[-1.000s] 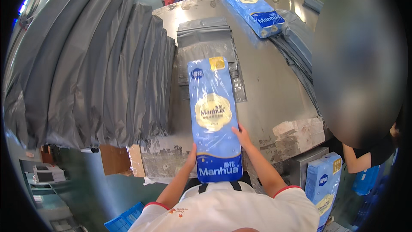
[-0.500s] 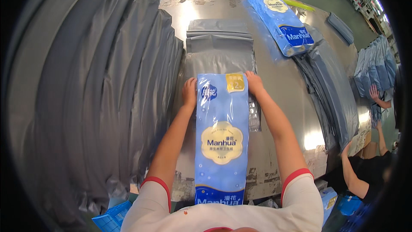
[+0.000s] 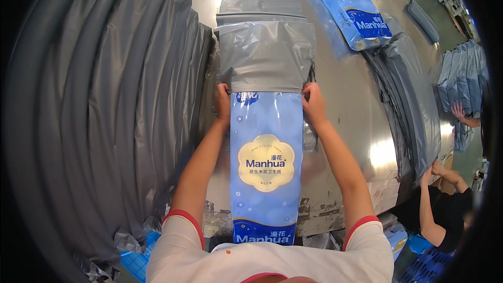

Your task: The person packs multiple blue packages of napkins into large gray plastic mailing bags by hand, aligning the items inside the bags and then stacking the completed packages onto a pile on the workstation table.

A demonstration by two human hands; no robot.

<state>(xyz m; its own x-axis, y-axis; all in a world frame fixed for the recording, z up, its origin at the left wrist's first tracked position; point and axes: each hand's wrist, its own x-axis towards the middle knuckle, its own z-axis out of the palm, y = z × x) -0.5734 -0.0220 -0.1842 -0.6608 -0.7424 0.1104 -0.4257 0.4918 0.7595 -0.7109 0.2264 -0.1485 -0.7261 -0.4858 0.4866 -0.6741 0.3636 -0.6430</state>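
Note:
A long blue plastic-wrapped pack of toilet paper (image 3: pixel 266 209) lies lengthwise in front of me, its near end against my shirt. The far end is inside a grey plastic mailing bag (image 3: pixel 270 55), whose mouth edge crosses the pack. At the left corner of that mouth, my left hand (image 3: pixel 222 104) is closed on the bag's edge. My right hand (image 3: pixel 313 105) grips the right corner in the same way, thumb and fingers pinched together. More grey bags (image 3: pixel 262 6) lie flat beneath and beyond this one.
Tall folds of grey bags (image 3: pixel 115 110) rise along the left. A second blue pack (image 3: pixel 348 13) lies at the far right of the metal table (image 3: pixel 340 105), near stacked grey bags (image 3: pixel 411 99). At right, a co-worker's hands (image 3: pixel 434 170) touch that stack; another person's hand (image 3: pixel 459 111) touches bundled bags.
The bag's mouth has come over the pack's far end, covering its top corner label. Both hands now hold the bag's edge instead of the pack's sides.

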